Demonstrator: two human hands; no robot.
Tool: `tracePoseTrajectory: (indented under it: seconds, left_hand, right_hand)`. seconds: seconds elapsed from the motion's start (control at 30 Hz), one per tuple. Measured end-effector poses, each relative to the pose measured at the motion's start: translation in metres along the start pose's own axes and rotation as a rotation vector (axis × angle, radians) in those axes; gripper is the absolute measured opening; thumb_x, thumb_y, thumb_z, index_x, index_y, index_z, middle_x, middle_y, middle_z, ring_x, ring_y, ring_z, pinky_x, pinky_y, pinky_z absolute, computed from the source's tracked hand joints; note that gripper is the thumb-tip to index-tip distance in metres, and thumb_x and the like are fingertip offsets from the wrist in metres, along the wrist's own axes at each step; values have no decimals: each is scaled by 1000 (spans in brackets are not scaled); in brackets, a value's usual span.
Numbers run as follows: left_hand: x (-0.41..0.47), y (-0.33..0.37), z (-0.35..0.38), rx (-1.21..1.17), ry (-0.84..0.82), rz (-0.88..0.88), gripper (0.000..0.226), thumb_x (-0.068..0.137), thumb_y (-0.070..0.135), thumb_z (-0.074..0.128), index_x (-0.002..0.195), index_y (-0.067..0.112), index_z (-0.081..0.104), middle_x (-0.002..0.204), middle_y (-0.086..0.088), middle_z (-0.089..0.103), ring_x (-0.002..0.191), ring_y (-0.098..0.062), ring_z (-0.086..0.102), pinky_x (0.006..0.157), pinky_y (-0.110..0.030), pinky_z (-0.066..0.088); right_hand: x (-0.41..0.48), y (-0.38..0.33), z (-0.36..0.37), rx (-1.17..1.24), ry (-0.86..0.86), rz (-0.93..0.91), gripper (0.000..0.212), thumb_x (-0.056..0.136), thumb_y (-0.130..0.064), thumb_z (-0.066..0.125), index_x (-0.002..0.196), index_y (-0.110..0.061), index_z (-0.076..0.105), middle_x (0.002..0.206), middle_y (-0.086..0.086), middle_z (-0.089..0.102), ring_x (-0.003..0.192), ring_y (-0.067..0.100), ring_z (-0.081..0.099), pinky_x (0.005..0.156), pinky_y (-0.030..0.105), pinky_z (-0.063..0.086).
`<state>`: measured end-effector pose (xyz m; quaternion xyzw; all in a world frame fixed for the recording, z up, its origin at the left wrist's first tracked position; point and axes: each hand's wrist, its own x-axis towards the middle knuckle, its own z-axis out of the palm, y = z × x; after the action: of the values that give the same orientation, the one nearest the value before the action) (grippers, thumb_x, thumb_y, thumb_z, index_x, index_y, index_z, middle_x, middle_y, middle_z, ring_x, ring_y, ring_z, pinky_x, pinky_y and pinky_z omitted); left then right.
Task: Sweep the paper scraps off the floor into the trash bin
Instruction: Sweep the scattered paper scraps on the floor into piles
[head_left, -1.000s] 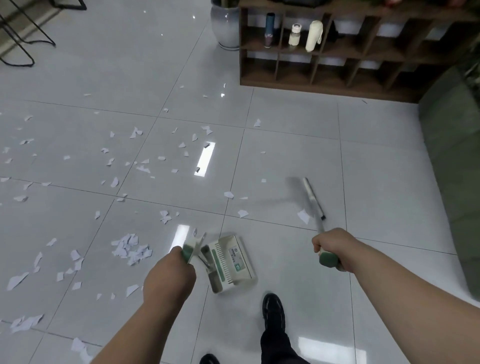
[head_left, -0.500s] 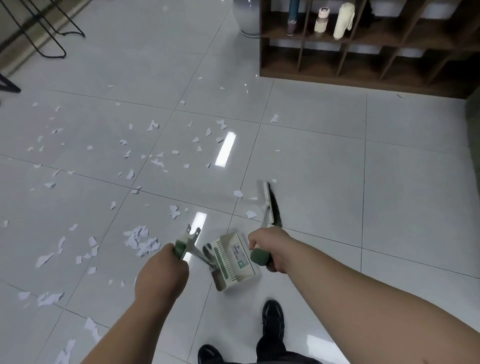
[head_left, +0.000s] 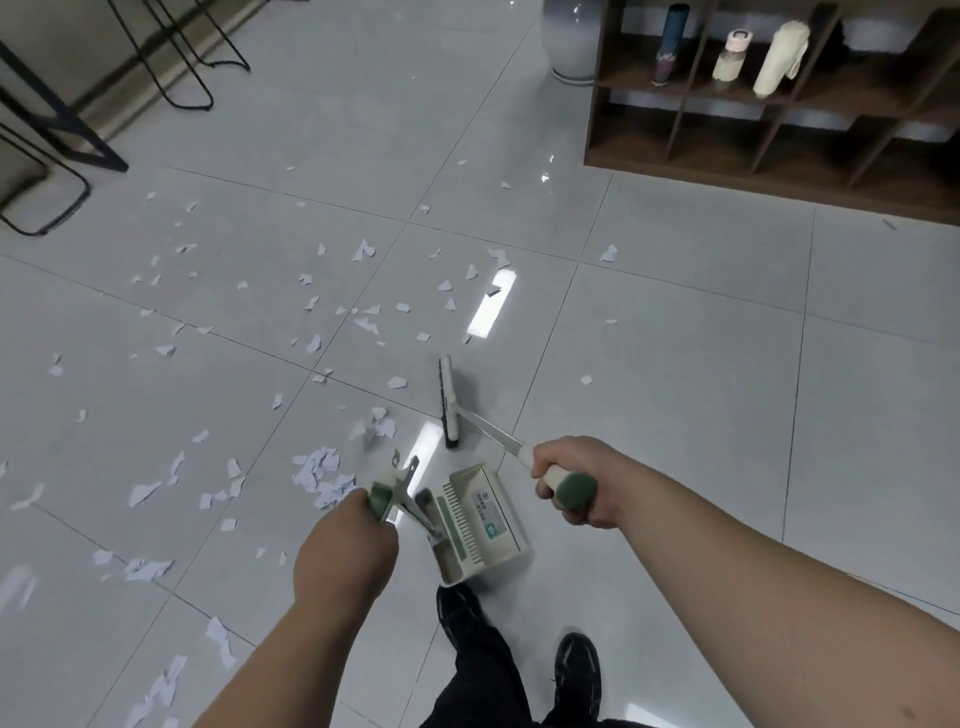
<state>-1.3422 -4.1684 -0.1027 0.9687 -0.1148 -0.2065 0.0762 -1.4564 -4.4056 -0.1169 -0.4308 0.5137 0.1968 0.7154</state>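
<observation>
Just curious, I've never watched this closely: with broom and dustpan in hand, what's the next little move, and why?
Probably a short leftward stroke of the broom head, pushing the few scraps beside it onto the heap by the dustpan. The right hand grips the broom handle, the left hand the dustpan's handle, and most paper lies left of both.

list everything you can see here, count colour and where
paper scraps: many, white, scattered left and centre floor
broom: one, white, dark bristles, beyond dustpan
dustpan: one, cream and green, before the feet
shelf unit: one, brown, top right
bottles: three, dark to cream, in shelf unit
vase: one, grey, left of shelf unit
metal legs: several, black, top left
shoes: two, black, bottom centre
left grip: hand, holds dustpan handle
right grip: hand, holds broom handle
</observation>
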Motion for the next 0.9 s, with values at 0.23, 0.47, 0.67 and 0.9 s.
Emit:
tracePoseTrajectory:
  seconds: [0.23, 0.47, 0.67, 0.9]
  left_hand:
    - [57, -6, -15, -24, -37, 56, 9, 85, 11, 45, 84, 18, 50, 76, 1, 60, 67, -19, 55, 57, -30, 41]
    - [120, -28, -25, -32, -73, 78, 8, 84, 10, 44, 82, 17, 48, 73, -1, 60, 65, -22, 55, 55, -29, 38]
    - [156, -55, -34, -60, -101, 83, 6, 83, 10, 46, 83, 15, 49, 74, -2, 60, 67, -22, 57, 54, -29, 37]
    - [171, -84, -52, -92, -121, 52, 5, 85, 14, 47, 82, 17, 47, 76, -1, 59, 68, -20, 54, 53, -29, 34]
  right_hand:
    - [15, -34, -19, -203, 240, -68, 19, 67, -8, 65, 85, -10, 62, 67, 13, 61, 55, 24, 52, 51, 21, 34]
    - [55, -73, -12, -299, 448, -30, 21, 68, -5, 64, 88, -8, 59, 83, 11, 50, 67, 26, 45, 52, 22, 32]
    - [61, -69, 54, -289, 343, 67, 15, 70, -3, 62, 81, -12, 57, 83, 11, 50, 69, 26, 45, 54, 23, 31]
    - [50, -79, 143, -278, 167, 58, 20, 68, -6, 64, 87, -12, 61, 79, 14, 58, 57, 23, 49, 49, 18, 31]
